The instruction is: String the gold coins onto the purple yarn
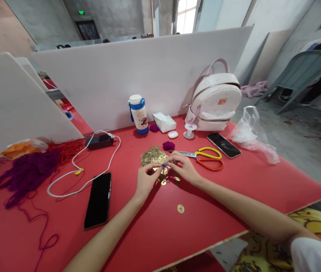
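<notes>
My left hand (148, 177) and my right hand (184, 169) meet over the middle of the red table, fingertips pinched together. Between them is a short bit of purple yarn (163, 165), mostly covered by the fingers. Just behind and beneath the hands lies a pile of gold coins (152, 155) with holes in their middles. One loose coin (180, 208) rests nearer the front edge. Past my right fingers sit a small purple yarn ball (168, 146) and scissors (202, 155) with yellow and orange handles, their blades pointing left.
A black phone (98, 200), white cable (61, 194) and purple yarn heap (33, 172) lie on the left. At the back stand a bottle (139, 115), tissue pack (164, 121), white spool (189, 130) and backpack (215, 100). Another phone (224, 144) and plastic bag (251, 132) are right.
</notes>
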`<state>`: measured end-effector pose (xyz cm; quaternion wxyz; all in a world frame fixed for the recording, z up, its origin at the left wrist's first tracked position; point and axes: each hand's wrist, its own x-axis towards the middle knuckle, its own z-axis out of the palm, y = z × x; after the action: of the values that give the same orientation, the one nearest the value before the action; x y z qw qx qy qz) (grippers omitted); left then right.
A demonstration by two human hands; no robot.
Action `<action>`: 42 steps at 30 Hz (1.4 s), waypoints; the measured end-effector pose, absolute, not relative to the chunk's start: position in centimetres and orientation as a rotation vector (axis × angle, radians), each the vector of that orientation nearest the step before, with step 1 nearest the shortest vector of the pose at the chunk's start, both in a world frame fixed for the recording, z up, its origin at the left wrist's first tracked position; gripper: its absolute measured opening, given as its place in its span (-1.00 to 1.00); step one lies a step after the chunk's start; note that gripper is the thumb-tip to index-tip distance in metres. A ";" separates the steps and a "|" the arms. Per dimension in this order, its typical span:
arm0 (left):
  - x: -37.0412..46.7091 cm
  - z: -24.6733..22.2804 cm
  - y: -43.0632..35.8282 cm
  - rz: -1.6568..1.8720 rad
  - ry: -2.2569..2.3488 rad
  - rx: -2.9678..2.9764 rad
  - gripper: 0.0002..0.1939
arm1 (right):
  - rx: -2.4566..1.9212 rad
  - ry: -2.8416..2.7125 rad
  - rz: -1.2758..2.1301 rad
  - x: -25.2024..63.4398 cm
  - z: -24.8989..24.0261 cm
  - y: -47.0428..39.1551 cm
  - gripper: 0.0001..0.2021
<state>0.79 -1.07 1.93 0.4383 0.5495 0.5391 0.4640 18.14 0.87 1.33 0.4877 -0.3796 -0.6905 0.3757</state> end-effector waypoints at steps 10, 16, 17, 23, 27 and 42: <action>0.6 2.1 -1.3 1.265 1.267 1.579 -0.89 | -0.931 -1.718 0.702 17.9 0.8 0.5 -0.94; 0.5 1.9 -1.3 1.307 1.238 1.658 -0.89 | -0.929 -1.750 0.665 18.0 0.9 0.4 -0.93; 0.5 1.9 -1.3 1.308 1.241 1.663 -0.89 | -0.923 -1.760 0.654 18.0 1.0 0.4 -0.94; 0.5 1.9 -1.4 1.322 1.262 1.682 -0.91 | -0.922 -1.780 0.654 17.8 0.8 0.2 -0.92; 0.6 1.9 -1.5 1.308 1.290 1.677 -0.91 | -0.867 -1.833 0.650 17.9 0.6 0.2 -0.92; -0.1 1.2 -0.6 1.212 1.192 1.597 -0.93 | -0.878 -1.764 0.793 18.1 1.0 0.7 -0.98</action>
<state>-0.08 -0.58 1.15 0.3937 0.6294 0.4696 0.4778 18.07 0.66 1.02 0.4873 -0.3612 -0.7252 0.3259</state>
